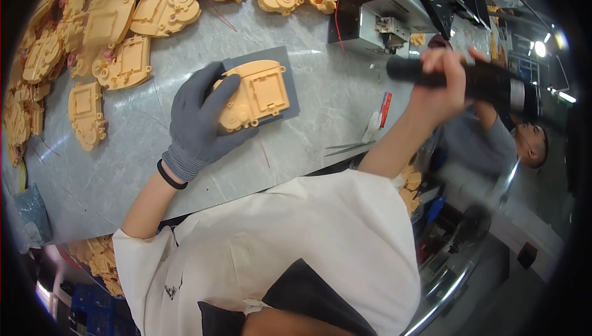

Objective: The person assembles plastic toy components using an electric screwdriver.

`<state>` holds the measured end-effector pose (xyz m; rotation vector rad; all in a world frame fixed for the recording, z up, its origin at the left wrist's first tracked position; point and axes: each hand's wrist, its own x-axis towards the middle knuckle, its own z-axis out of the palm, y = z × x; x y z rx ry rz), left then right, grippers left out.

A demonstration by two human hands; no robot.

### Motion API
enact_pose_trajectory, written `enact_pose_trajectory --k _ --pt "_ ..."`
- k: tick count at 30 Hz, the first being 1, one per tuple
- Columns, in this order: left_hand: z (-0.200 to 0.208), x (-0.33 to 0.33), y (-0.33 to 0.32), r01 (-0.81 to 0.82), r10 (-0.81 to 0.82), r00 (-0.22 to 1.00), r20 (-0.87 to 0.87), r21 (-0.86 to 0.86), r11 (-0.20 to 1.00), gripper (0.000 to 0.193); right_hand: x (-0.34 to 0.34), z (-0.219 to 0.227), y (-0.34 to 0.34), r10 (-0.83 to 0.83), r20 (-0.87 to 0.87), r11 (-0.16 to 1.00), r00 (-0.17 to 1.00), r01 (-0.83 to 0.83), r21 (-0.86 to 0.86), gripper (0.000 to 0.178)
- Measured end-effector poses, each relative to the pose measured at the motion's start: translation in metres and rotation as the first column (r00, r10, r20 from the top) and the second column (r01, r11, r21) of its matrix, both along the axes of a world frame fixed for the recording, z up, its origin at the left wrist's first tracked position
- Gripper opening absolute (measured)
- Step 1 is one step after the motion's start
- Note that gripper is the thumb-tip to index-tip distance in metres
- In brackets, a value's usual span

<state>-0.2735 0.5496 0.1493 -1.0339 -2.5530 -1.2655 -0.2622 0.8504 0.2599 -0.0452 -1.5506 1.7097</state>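
My left hand [196, 112], in a grey knit glove with a black band at the wrist, grips the left edge of a pale orange plastic housing [262, 96]. The housing lies with its ribbed inner side up on a dark grey square pad [292, 100]. Its rectangular recess and small round bosses face me. Up at the right, my bare right hand [439, 82] is closed around a black cylindrical tool [493, 86], held clear of the table. Motion blurs this tool, and its exact kind does not show.
Similar housings [165, 12] crowd the table's far and left sides. A metal-fronted device [385, 27] stands at the far right. Tweezers [348, 148] and a red-handled tool [386, 109] lie near the right edge. Thin red wires [263, 153] are scattered about. Another person [478, 141] sits at right.
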Motion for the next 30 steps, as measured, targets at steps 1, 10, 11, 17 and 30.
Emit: enact_pose_trajectory --k 1,10,11,17,30 --pt "0.001 -0.001 0.002 0.015 -0.016 1.0 -0.019 -0.05 0.999 0.071 0.017 0.005 -0.017 0.099 -0.063 0.994 0.993 -0.101 -0.044 0.041" --pt "-0.004 -0.006 -0.002 0.042 -0.041 0.999 -0.032 0.025 0.999 0.073 0.032 0.0 -0.115 0.549 0.008 0.826 0.835 -0.545 0.143 0.052" --pt "-0.004 -0.005 -0.004 0.04 -0.038 0.998 -0.046 0.042 0.998 0.073 0.032 0.0 -0.123 0.48 -0.031 0.877 0.877 -0.478 0.05 0.05" --pt "-0.005 -0.006 -0.006 0.065 -0.062 0.998 -0.031 0.094 0.993 0.071 0.027 -0.003 -0.129 0.461 0.076 0.871 0.884 -0.467 0.151 0.047" --pt "-0.007 -0.008 -0.008 0.112 -0.112 0.994 0.003 0.068 0.991 0.072 0.021 -0.004 -0.132 0.486 0.186 0.805 0.854 -0.52 0.285 0.04"
